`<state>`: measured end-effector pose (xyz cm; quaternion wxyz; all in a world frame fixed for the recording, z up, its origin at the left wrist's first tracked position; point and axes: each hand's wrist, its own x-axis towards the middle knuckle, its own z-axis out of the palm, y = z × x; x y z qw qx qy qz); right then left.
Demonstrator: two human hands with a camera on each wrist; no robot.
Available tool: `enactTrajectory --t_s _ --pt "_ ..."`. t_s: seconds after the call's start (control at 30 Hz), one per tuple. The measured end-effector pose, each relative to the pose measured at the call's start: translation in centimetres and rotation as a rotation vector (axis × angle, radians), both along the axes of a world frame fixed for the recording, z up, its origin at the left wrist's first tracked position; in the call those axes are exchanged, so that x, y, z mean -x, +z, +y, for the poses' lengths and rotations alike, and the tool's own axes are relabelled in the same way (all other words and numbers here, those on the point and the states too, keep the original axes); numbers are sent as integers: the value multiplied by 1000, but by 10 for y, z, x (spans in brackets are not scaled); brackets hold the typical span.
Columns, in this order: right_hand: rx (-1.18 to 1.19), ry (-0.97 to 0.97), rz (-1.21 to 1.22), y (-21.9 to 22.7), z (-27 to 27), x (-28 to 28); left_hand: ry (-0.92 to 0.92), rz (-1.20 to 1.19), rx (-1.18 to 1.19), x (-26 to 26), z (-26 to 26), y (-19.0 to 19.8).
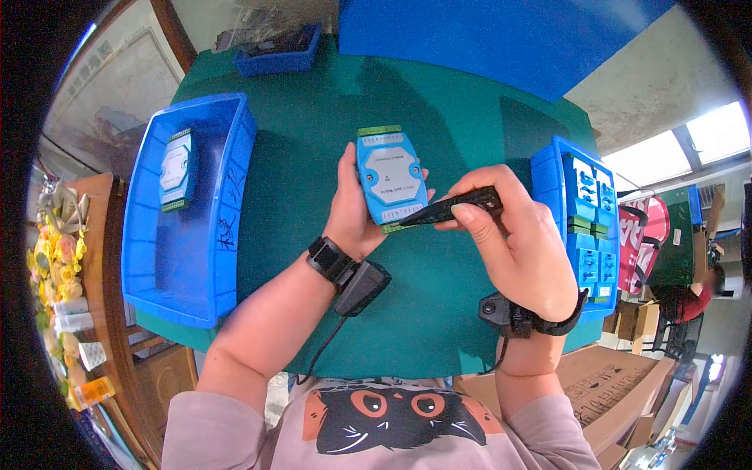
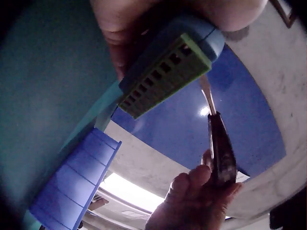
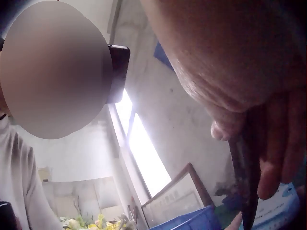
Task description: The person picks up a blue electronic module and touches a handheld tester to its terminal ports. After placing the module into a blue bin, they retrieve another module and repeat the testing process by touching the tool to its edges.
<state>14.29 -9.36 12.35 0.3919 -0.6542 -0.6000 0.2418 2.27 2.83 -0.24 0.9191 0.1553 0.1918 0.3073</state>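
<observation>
In the head view my left hand (image 1: 354,200) grips a blue module (image 1: 392,178) with green terminal strips at both ends. My right hand (image 1: 523,243) pinches a black-handled screwdriver (image 1: 454,207), its tip at the module's near green strip (image 1: 393,228). The left wrist view shows a green strip (image 2: 165,76) with a row of square openings; the metal blade of the screwdriver (image 2: 208,94) meets its edge, held by my right hand (image 2: 192,201). Whether the blade sits in a slot I cannot tell. In the right wrist view the handle (image 3: 244,167) lies between my fingers.
On the left, a blue bin (image 1: 196,270) holds one module (image 1: 176,170). On the right, another blue bin (image 1: 558,168) holds several modules (image 1: 586,262). A small blue tray (image 1: 276,63) with dark items stands at the green table's (image 1: 313,102) far edge. Cardboard boxes (image 1: 595,384) lie at lower right.
</observation>
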Motion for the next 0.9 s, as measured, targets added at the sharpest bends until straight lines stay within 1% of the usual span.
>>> enactTrajectory --t_s 0.27,0.37,0.47,0.57,0.77,0.9 --pt "22 26 -80 2 -1 5 2 12 -25 -1 0 -2" --pt "-26 -2 -93 0 -1 10 -2 15 -38 -1 0 -3" --pt "-21 -55 -132 -2 -1 15 14 36 -31 -1 -2 0" --pt "-7 -90 -120 -4 -1 17 0 13 -47 -1 -1 -3" --pt "8 -123 -106 -3 1 19 -1 46 -45 -1 -1 -2" --pt "0 -111 -50 -4 1 20 -10 46 -42 -1 -1 -1"
